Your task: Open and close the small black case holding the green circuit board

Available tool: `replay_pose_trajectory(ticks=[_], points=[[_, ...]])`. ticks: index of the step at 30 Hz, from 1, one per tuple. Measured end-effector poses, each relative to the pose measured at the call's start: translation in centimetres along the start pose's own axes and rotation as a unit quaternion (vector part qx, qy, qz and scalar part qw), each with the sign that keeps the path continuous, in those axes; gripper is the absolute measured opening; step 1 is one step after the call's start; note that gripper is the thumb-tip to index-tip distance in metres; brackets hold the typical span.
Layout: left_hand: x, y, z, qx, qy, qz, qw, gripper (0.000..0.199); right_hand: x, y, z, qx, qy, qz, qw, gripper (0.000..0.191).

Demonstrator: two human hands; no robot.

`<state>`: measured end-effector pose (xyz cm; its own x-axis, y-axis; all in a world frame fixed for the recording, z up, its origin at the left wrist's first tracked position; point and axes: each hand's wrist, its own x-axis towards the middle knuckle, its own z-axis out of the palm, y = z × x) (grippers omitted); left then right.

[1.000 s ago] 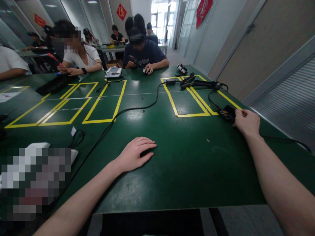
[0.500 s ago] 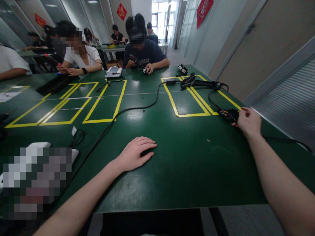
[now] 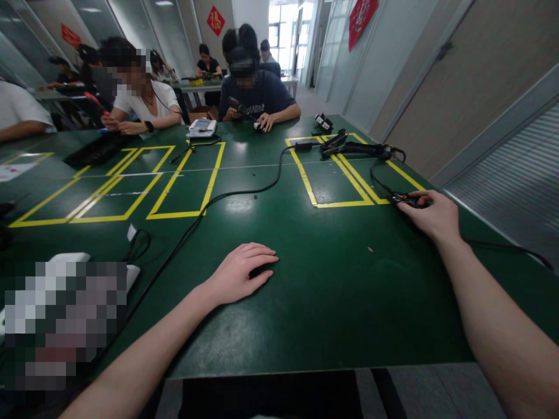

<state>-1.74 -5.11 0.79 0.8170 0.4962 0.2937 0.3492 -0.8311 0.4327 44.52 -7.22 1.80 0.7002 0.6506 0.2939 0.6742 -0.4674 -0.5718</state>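
Observation:
My left hand rests on the green tabletop, fingers stretched out and holding nothing. At the right side of the table, my right hand grips a small black device between thumb and fingers; coloured bits, perhaps wires, show on it. Its far side is partly covered by my fingers, and its exact kind is unclear. A black cable joins it to a long black handle-like tool lying farther back across yellow tape lines.
A long black cable crosses the table diagonally. Yellow tape rectangles mark the surface. A white device with a screen stands at the back, near seated people. A blurred-out object lies at the near left. A door and wall border the right side.
My right hand has shifted slightly left over the black device, its thumb and fingers now reaching around it. My left hand has stayed still. A person at the back left has moved a red-tipped tool.

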Motion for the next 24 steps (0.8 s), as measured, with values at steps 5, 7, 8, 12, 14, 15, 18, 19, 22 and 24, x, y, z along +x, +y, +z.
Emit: replay_pose_trajectory(ticks=[5,7,8,12,14,15,18,19,22,24], points=[[0.0,0.0,0.0,-0.003,0.000,0.001,1.000,0.025,0.4,0.6,0.1,-0.027,-0.006,-0.022,0.999,0.025],[0.0,0.0,0.0,-0.004,0.000,0.000,1.000,0.025,0.7,0.9,0.2,-0.043,-0.009,-0.033,0.999,0.026],[0.0,0.0,0.0,-0.004,0.000,0.000,1.000,0.025,0.8,1.0,0.2,-0.046,-0.013,-0.035,0.998,0.026],[0.0,-0.1,0.1,-0.004,0.001,-0.003,1.000,0.024,0.7,0.6,0.1,-0.041,-0.022,-0.019,0.999,0.029],[0.0,-0.1,0.0,-0.002,-0.002,-0.006,1.000,0.024,0.3,-0.1,-0.1,-0.036,-0.021,-0.003,0.999,0.029],[0.0,0.0,0.0,-0.002,-0.003,-0.007,1.000,0.024,0.1,-0.4,-0.2,-0.035,-0.018,0.008,0.999,0.030],[0.0,0.0,0.0,-0.005,-0.003,-0.005,1.000,0.024,-0.6,-1.5,-0.6,-0.039,-0.017,0.035,0.998,0.031],[0.0,0.0,0.0,-0.005,-0.003,-0.004,1.000,0.024,-0.8,-1.8,-0.7,-0.041,-0.017,0.038,0.998,0.031],[0.0,0.1,-0.1,-0.005,-0.003,-0.003,1.000,0.023,-0.9,-2.0,-0.7,-0.027,-0.006,0.029,0.999,0.032],[0.0,0.1,-0.1,-0.003,-0.005,-0.004,1.000,0.023,-0.8,-1.6,-0.7,-0.004,0.028,0.019,0.999,0.032]])
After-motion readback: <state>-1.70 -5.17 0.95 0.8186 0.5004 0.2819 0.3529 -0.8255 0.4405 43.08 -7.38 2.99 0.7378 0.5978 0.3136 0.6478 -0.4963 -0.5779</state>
